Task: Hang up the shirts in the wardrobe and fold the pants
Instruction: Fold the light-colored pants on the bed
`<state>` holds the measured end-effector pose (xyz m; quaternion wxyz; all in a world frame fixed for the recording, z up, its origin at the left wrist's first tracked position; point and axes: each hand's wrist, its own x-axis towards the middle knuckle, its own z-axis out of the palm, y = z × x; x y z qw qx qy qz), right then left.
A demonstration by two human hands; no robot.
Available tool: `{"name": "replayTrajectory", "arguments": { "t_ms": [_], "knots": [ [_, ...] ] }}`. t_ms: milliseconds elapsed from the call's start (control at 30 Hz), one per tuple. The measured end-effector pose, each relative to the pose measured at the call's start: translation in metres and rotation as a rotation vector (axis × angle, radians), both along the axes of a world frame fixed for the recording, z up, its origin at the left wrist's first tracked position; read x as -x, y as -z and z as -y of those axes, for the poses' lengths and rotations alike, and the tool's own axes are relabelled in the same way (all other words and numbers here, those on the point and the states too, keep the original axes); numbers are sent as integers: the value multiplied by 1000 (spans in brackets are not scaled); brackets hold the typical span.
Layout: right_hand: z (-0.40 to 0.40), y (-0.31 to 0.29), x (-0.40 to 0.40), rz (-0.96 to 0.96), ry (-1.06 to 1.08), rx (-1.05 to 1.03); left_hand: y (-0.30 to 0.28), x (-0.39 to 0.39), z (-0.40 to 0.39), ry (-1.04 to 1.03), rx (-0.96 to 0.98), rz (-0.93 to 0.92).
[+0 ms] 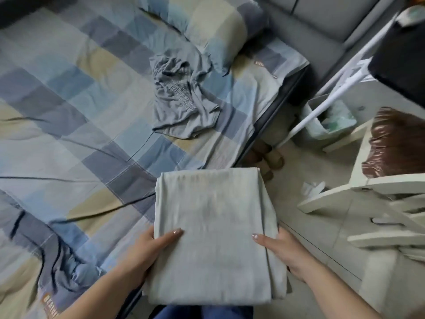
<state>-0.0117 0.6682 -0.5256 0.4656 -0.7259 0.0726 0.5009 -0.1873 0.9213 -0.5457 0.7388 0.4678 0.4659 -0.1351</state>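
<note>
A pair of pale grey-green pants (pixel 213 229), folded into a neat rectangle, is held flat in the air over the bed's edge. My left hand (pixel 147 252) grips its left side, thumb on top and fingers underneath. My right hand (pixel 285 254) grips the right side the same way. A crumpled grey garment (pixel 184 97) with a smocked waistband lies on the checked bedspread (pixel 69 111) near the pillow.
A checked pillow (pixel 216 26) lies at the bed's head. To the right stand a white clothes rack pole (pixel 333 93), a lined bin (pixel 331 120), white shelves (pixel 368 199) with a brown item (pixel 395 146), and slippers (pixel 269 157) on the floor.
</note>
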Motion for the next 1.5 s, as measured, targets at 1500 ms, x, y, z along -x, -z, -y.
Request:
{"name": "replayTrajectory", "arguments": {
  "t_ms": [1500],
  "knots": [
    [648, -220, 34, 447, 1942, 149, -205, -397, 801, 1601, 124, 384]
  ]
}}
